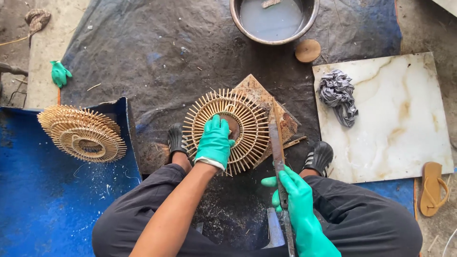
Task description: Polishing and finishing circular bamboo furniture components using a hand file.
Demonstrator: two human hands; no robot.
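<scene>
Item: round spoked rattan disc (235,131), lay on a wooden board (285,121) between the feet. Left hand (215,143), gloved, pressed flat and open on it. Right hand (297,197) closed around a long blade (277,143), edge beside the spokes. Risk: blade could slip toward the left fingers if the disc shifted. Surface: dark tarp (157,52) on outdoor ground; water basin (273,21), marble tile (395,128), stacked discs (81,133) nearby.

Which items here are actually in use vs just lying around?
In use:
left hand pressing the round bamboo-stick piece
right hand holding the long blade
wooden board under the piece

Lying about:
stack of finished pieces
spare green glove
water basin
grey rag
sandal
</scene>
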